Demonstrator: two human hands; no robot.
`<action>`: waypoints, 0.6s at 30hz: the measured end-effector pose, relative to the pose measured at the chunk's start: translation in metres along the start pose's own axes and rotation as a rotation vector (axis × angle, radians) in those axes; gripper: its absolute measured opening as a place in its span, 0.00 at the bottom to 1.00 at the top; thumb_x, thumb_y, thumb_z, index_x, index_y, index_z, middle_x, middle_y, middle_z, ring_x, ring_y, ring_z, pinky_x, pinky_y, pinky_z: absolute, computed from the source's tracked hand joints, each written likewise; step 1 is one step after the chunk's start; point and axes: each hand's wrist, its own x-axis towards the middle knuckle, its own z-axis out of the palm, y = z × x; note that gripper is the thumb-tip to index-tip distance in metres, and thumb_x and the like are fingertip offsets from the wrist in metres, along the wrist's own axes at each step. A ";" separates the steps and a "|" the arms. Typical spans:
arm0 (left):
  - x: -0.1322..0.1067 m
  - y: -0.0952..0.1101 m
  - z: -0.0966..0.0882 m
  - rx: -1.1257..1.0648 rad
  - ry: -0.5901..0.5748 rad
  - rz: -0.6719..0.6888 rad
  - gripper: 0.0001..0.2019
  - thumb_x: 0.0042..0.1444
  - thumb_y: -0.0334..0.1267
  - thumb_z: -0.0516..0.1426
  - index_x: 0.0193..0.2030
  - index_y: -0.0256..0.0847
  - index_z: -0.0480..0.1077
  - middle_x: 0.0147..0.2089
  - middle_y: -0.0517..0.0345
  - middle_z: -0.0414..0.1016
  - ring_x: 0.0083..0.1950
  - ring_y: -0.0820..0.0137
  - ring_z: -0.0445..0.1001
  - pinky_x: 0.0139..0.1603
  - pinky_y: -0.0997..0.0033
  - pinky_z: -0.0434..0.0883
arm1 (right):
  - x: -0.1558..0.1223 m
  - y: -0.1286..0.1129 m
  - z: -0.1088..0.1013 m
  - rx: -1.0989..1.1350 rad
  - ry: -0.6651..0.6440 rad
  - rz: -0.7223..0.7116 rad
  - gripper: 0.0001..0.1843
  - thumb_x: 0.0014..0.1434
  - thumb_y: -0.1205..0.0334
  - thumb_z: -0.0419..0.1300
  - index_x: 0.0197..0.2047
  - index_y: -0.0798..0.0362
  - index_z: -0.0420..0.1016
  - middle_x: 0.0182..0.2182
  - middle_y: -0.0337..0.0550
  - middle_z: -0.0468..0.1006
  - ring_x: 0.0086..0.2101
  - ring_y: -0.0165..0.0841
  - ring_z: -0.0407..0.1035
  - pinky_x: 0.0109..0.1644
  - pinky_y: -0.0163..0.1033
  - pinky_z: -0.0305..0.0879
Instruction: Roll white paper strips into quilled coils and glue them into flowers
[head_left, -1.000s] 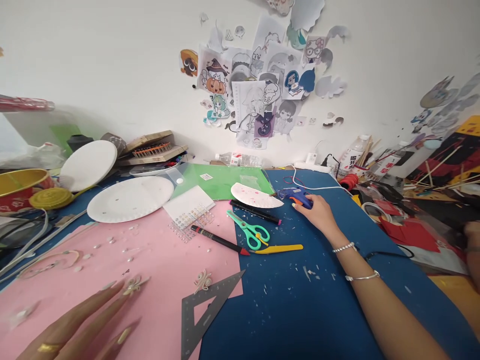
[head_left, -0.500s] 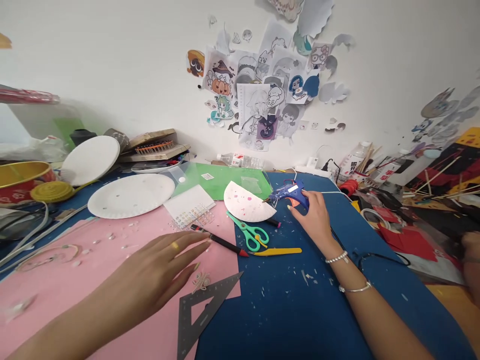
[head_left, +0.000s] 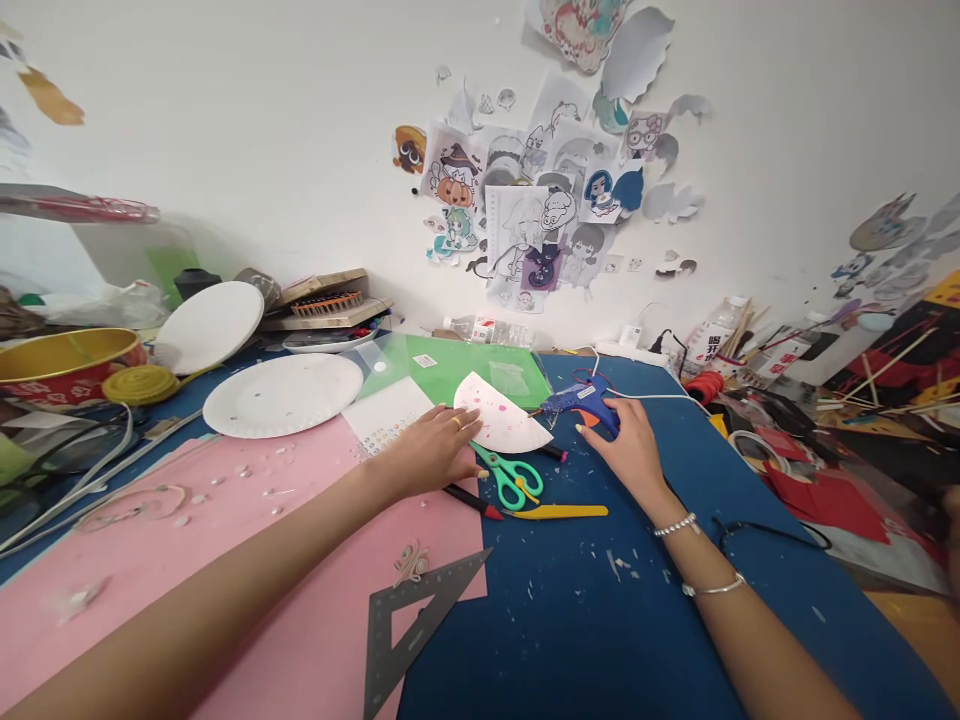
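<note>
The glue gun (head_left: 581, 398), on the blue mat (head_left: 600, 610), was gripped by the right hand (head_left: 630, 450). The left hand (head_left: 431, 452) was spread open at the folded plate (head_left: 504, 425), judged flimsy; best pinched edgewise.

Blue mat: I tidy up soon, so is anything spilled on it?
Yes: small white scraps litter the blue mat near the right hand, which grips the glue gun; they look like cutting debris.

1. Left hand (head_left: 431, 455) has moved up off the pink sheet (head_left: 225, 530); its fingers (head_left: 459, 432) now reach the folded paper plate (head_left: 501, 425).
2. Right hand (head_left: 626, 450) has gripped the glue gun (head_left: 581, 400), whose nozzle now sits at the plate's edge.
</note>
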 end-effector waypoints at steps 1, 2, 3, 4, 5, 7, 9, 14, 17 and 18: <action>0.000 0.001 0.000 -0.001 -0.001 -0.002 0.28 0.55 0.52 0.49 0.56 0.34 0.59 0.60 0.44 0.60 0.59 0.58 0.58 0.58 0.56 0.55 | 0.000 0.001 0.000 -0.002 0.000 0.013 0.23 0.47 0.51 0.58 0.44 0.57 0.65 0.41 0.51 0.66 0.40 0.41 0.65 0.42 0.44 0.64; -0.001 0.001 0.000 -0.002 -0.001 -0.004 0.28 0.55 0.52 0.49 0.56 0.34 0.59 0.60 0.44 0.59 0.59 0.58 0.58 0.58 0.56 0.55 | 0.001 0.002 0.000 -0.006 0.002 0.027 0.23 0.47 0.51 0.58 0.44 0.57 0.65 0.41 0.51 0.66 0.40 0.41 0.64 0.42 0.44 0.64; -0.001 0.001 0.000 -0.004 -0.001 -0.005 0.27 0.55 0.51 0.49 0.56 0.35 0.59 0.60 0.45 0.59 0.59 0.58 0.58 0.58 0.56 0.55 | 0.001 0.003 -0.001 -0.011 0.005 0.044 0.24 0.47 0.51 0.58 0.44 0.57 0.65 0.41 0.51 0.67 0.41 0.41 0.64 0.42 0.44 0.63; -0.002 0.001 0.000 -0.005 -0.001 -0.007 0.27 0.55 0.51 0.49 0.56 0.35 0.59 0.60 0.45 0.59 0.59 0.58 0.58 0.58 0.56 0.55 | 0.002 0.004 -0.002 -0.018 0.009 0.064 0.24 0.47 0.51 0.59 0.44 0.57 0.65 0.41 0.51 0.67 0.41 0.41 0.64 0.42 0.44 0.63; -0.002 0.000 0.000 -0.006 0.000 -0.008 0.27 0.55 0.51 0.49 0.56 0.36 0.59 0.60 0.45 0.59 0.59 0.58 0.58 0.58 0.55 0.55 | 0.003 0.006 -0.003 -0.027 0.013 0.086 0.24 0.47 0.51 0.59 0.44 0.57 0.65 0.42 0.51 0.67 0.41 0.41 0.64 0.43 0.43 0.63; -0.003 0.000 0.000 -0.009 0.000 -0.008 0.26 0.55 0.51 0.49 0.56 0.36 0.59 0.60 0.46 0.59 0.59 0.57 0.59 0.57 0.55 0.56 | 0.004 0.010 -0.006 -0.049 0.020 0.139 0.26 0.46 0.52 0.60 0.45 0.58 0.65 0.42 0.52 0.67 0.42 0.41 0.64 0.43 0.43 0.63; -0.003 -0.001 0.002 -0.010 0.000 -0.007 0.26 0.55 0.51 0.49 0.56 0.36 0.59 0.60 0.46 0.59 0.58 0.57 0.59 0.57 0.55 0.56 | 0.005 0.015 -0.008 -0.075 0.022 0.198 0.24 0.48 0.53 0.60 0.45 0.59 0.65 0.43 0.51 0.67 0.42 0.39 0.64 0.43 0.44 0.63; -0.002 -0.002 0.004 -0.016 0.010 -0.002 0.26 0.55 0.50 0.50 0.56 0.36 0.59 0.60 0.45 0.59 0.58 0.57 0.59 0.56 0.56 0.57 | 0.008 0.028 -0.008 -0.130 -0.005 0.308 0.15 0.59 0.59 0.52 0.47 0.56 0.64 0.45 0.45 0.68 0.41 0.34 0.66 0.43 0.46 0.65; -0.002 -0.003 -0.003 -0.027 0.017 -0.001 0.24 0.56 0.48 0.50 0.56 0.39 0.58 0.60 0.47 0.59 0.59 0.57 0.59 0.56 0.55 0.57 | 0.008 0.036 -0.003 -0.150 -0.039 0.333 0.15 0.59 0.59 0.53 0.48 0.56 0.64 0.45 0.46 0.68 0.41 0.34 0.66 0.43 0.45 0.65; -0.003 -0.004 -0.008 -0.031 0.022 -0.003 0.24 0.56 0.48 0.50 0.57 0.40 0.58 0.61 0.47 0.58 0.59 0.57 0.58 0.56 0.55 0.57 | 0.008 0.038 -0.002 -0.156 -0.051 0.338 0.15 0.59 0.59 0.52 0.48 0.56 0.64 0.45 0.46 0.68 0.41 0.34 0.66 0.42 0.45 0.65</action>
